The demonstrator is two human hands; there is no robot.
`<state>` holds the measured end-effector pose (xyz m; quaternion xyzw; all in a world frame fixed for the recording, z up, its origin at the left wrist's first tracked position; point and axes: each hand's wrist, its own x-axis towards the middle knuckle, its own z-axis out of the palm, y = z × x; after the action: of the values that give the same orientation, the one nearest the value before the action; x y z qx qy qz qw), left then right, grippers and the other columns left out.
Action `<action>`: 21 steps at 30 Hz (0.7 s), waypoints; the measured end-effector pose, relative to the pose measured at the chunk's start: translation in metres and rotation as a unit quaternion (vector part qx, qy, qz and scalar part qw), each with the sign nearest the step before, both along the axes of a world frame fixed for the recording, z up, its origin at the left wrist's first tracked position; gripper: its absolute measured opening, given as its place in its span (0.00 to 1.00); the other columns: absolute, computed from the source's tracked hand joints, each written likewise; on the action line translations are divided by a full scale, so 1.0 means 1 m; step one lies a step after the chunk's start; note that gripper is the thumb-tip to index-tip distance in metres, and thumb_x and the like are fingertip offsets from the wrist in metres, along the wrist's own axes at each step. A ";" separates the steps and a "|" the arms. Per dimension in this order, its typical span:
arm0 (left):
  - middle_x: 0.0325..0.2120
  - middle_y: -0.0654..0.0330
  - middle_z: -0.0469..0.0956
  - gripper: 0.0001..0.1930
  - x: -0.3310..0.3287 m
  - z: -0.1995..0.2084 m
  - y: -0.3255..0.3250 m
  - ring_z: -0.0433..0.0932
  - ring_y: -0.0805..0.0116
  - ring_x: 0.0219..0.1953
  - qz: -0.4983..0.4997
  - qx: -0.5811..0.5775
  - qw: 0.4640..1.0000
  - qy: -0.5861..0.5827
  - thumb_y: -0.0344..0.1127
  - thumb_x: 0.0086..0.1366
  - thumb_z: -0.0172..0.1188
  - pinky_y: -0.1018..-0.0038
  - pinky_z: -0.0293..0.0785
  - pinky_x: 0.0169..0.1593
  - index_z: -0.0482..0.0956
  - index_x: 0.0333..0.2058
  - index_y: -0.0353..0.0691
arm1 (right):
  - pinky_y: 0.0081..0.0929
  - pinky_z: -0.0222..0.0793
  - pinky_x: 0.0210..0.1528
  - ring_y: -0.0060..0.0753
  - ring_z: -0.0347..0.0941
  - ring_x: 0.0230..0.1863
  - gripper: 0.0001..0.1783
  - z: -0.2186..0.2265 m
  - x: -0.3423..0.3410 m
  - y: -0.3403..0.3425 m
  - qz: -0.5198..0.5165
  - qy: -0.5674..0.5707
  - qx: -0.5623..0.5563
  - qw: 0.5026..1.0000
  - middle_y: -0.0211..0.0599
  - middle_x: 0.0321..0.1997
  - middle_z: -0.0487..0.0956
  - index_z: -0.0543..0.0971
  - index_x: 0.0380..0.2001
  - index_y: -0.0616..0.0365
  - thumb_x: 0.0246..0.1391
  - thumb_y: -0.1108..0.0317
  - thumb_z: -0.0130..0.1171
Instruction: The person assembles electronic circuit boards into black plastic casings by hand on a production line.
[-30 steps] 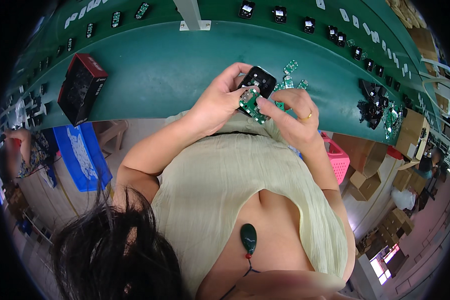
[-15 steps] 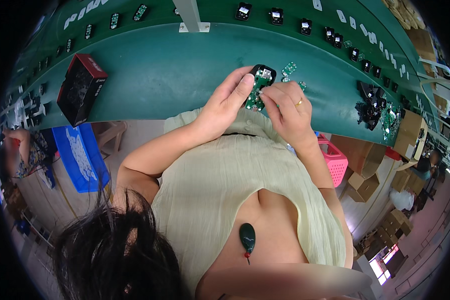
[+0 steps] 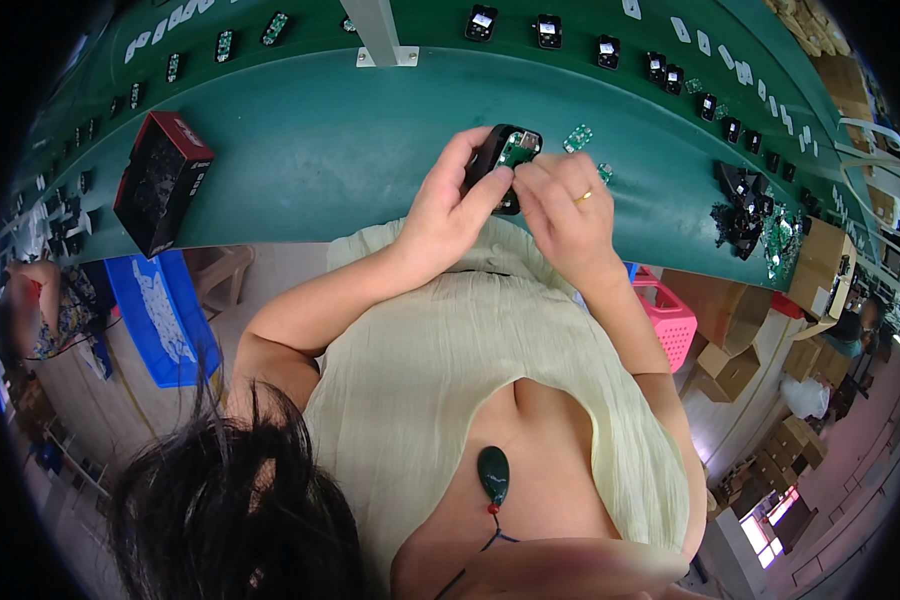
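Over the near edge of the green bench, my left hand (image 3: 448, 208) is wrapped round a black plastic housing (image 3: 481, 162). A green circuit board (image 3: 517, 150) with a metal connector at its far end lies in the housing. My left thumb presses across the board's near part. The fingers of my right hand (image 3: 572, 208) are pinched together at the board's right side; what sits between the fingertips is hidden. Just beyond that hand, a loose green circuit board (image 3: 577, 138) lies on the bench, with another small board (image 3: 605, 173) partly behind the fingers.
A black and red open box (image 3: 160, 185) stands at the left. Along the far green belt (image 3: 430, 22) lie black housings, boards and white pieces. Black parts (image 3: 740, 205) and circuit boards (image 3: 780, 245) are heaped at the right. A metal post (image 3: 378, 30) rises from the bench's far edge.
The housing has tilted and shifted slightly left, showing more of its black side. My left thumb has moved down over the board. My right hand has moved slightly left along the board.
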<state>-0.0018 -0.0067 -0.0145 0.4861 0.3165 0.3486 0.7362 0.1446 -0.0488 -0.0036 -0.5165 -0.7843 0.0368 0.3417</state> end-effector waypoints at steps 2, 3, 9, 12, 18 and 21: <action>0.37 0.61 0.69 0.16 0.003 -0.004 0.002 0.68 0.77 0.36 0.014 -0.020 1.000 0.009 0.31 0.62 0.48 0.79 0.68 0.40 0.61 0.47 0.33 | 0.27 0.67 0.37 0.35 0.68 0.39 0.15 -0.008 -0.001 0.006 -0.090 0.090 0.030 0.991 0.39 0.38 0.70 0.71 0.37 0.62 0.42 0.77 0.56; 0.37 0.61 0.69 0.16 0.005 -0.006 0.004 0.68 0.77 0.36 0.030 -0.039 0.999 0.018 0.31 0.61 0.48 0.79 0.68 0.40 0.61 0.47 0.33 | 0.27 0.67 0.37 0.35 0.68 0.39 0.15 -0.013 -0.003 0.005 -0.090 0.092 0.030 0.991 0.39 0.38 0.70 0.71 0.37 0.62 0.42 0.77 0.56; 0.37 0.60 0.69 0.16 0.011 -0.020 0.009 0.68 0.76 0.37 0.023 0.010 0.999 0.042 0.33 0.62 0.47 0.78 0.67 0.41 0.61 0.47 0.33 | 0.24 0.63 0.48 0.29 0.64 0.50 0.21 -0.027 -0.010 0.002 -0.073 0.553 -0.278 0.782 0.37 0.48 0.66 0.64 0.50 0.60 0.51 0.75 0.51; 0.37 0.60 0.69 0.17 0.013 -0.020 0.015 0.68 0.75 0.39 -0.004 0.023 0.998 0.061 0.36 0.64 0.46 0.78 0.67 0.43 0.60 0.48 0.32 | 0.24 0.63 0.47 0.29 0.65 0.49 0.21 -0.032 -0.008 0.006 -0.081 0.508 -0.236 0.825 0.38 0.48 0.66 0.63 0.50 0.61 0.51 0.77 0.49; 0.39 0.61 0.68 0.17 0.018 -0.028 0.024 0.67 0.75 0.41 -0.023 -0.073 0.996 -0.039 0.37 0.65 0.44 0.78 0.65 0.45 0.61 0.48 0.33 | 0.23 0.64 0.45 0.29 0.65 0.48 0.21 -0.036 -0.005 0.013 -0.092 0.467 -0.217 0.853 0.39 0.47 0.66 0.63 0.50 0.61 0.51 0.77 0.49; 0.39 0.62 0.68 0.17 0.019 -0.029 0.029 0.67 0.76 0.41 -0.049 -0.111 0.989 -0.078 0.38 0.65 0.44 0.79 0.65 0.45 0.61 0.48 0.34 | 0.25 0.65 0.43 0.34 0.65 0.47 0.24 -0.031 -0.003 0.013 -0.100 0.464 -0.230 0.850 0.41 0.47 0.66 0.63 0.51 0.61 0.48 0.76 0.53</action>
<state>0.0171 0.0223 -0.0437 0.3875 0.2702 0.3114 0.8245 0.1414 -0.0358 -0.0347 -0.5786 -0.4477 0.4172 0.5392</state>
